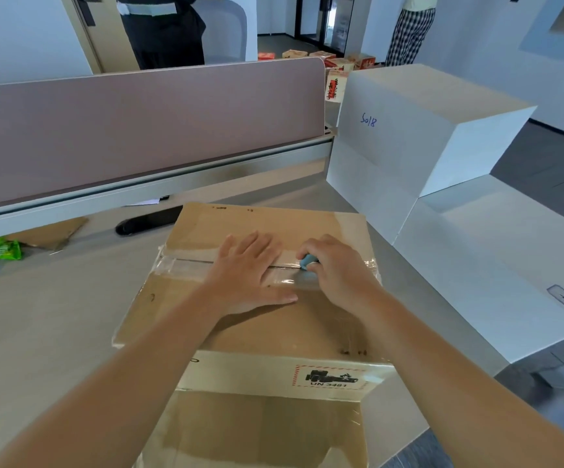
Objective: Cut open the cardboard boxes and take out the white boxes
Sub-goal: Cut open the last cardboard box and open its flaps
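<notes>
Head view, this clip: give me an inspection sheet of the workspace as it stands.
Surface: grey desk backed by a divider panel.
Job's things: taped cardboard box, flaps closed; two white boxes beside it on the right.
Clutter: green packet, cardboard scrap, black object behind the box.
Grippers: left hand pressed flat on the lid; right hand grips a blue cutter at the tape seam.
Cables: nothing seen.
Surroundings: two people standing beyond the divider; small printed cartons on the floor.
</notes>
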Available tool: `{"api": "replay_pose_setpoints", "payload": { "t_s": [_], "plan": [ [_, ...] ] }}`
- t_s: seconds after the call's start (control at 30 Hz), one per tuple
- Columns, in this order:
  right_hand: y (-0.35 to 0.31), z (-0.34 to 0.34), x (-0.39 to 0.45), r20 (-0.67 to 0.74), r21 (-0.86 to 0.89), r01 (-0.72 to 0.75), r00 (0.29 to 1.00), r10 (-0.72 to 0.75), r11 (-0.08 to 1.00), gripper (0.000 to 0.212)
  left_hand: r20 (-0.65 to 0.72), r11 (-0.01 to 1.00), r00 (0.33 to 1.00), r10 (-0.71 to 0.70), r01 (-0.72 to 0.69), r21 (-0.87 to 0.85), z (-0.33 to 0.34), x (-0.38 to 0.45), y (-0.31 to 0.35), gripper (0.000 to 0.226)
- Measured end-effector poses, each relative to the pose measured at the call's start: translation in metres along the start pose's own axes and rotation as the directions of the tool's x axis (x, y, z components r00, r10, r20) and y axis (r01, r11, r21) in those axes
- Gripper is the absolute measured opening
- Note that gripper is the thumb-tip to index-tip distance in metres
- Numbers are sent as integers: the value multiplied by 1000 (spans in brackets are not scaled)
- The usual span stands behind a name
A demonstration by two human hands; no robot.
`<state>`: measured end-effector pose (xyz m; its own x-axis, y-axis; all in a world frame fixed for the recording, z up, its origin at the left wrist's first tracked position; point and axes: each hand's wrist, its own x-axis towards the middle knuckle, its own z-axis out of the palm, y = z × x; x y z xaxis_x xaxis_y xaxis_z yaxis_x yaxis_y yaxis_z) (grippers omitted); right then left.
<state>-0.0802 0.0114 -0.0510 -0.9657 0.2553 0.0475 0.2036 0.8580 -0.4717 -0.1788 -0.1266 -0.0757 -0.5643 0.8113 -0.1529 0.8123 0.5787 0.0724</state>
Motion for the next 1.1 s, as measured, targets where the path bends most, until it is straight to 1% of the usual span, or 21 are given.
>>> {"api": "replay_pose_setpoints", "payload": {
  "t_s": [0.13, 0.23, 0.3, 0.47, 0.5, 0.6, 0.7, 0.73, 0.77, 0.87, 0.93, 1.0, 1.07, 1.1],
  "plan": [
    [13, -13, 0, 58, -44, -37, 998, 40, 998, 27, -26, 1000, 999, 19, -18, 12, 3, 3, -4, 117],
    [27, -25, -4, 81, -71, -72, 994, 78, 995, 26, -29, 1000, 999, 26, -26, 13, 3, 3, -4, 133],
    [35, -33, -9, 83, -82, -103, 991, 110, 991, 25, -35, 1000, 999, 23, -22, 9, 2, 2, -3, 136],
    [47, -45, -20, 47, 3, -140, 989, 140, 990, 21, -9, 999, 1000, 14, -13, 33, -4, 0, 2, 137],
    [48, -46, -22, 41, 15, -133, 990, 132, 991, 21, 0, 1000, 1000, -1, 1, 28, -5, 1, 6, 133],
    [48, -51, -25, 36, 2, -112, 993, 111, 994, 21, -1, 1000, 1000, -18, 18, 4, -8, 4, 26, 110],
    [48, -54, -24, 58, -112, -81, 994, 88, 990, 21, -1, 998, 1000, 23, -23, -64, -7, 8, 52, 93],
    [48, -54, -23, 69, -159, -67, 995, 79, 985, 22, -2, 998, 1000, 27, -27, -65, -4, 10, 57, 91],
    [49, -54, -22, 80, -198, -54, 994, 71, 979, 22, -5, 999, 1000, 26, -26, -47, -2, 11, 59, 92],
    [51, -54, -21, 87, -273, -27, 995, 53, 962, 21, -28, 1000, 999, 19, -19, -8, 4, 14, 57, 108],
    [54, -54, -22, 72, -324, -3, 997, 28, 946, 22, -24, 1000, 1000, 19, -19, -5, 5, 13, 55, 111],
    [58, -54, -24, 51, -349, 8, 999, 11, 937, 23, -23, 1000, 1000, 21, -21, 0, 6, 13, 55, 115],
    [63, -56, -25, 42, -354, 4, 999, 12, 935, 23, -27, 1000, 999, 24, -24, 5, 7, 14, 55, 127],
    [65, -57, -26, 39, -350, 1, 999, 14, 937, 22, -31, 1000, 999, 23, -23, 8, 8, 15, 55, 129]
  ]
}}
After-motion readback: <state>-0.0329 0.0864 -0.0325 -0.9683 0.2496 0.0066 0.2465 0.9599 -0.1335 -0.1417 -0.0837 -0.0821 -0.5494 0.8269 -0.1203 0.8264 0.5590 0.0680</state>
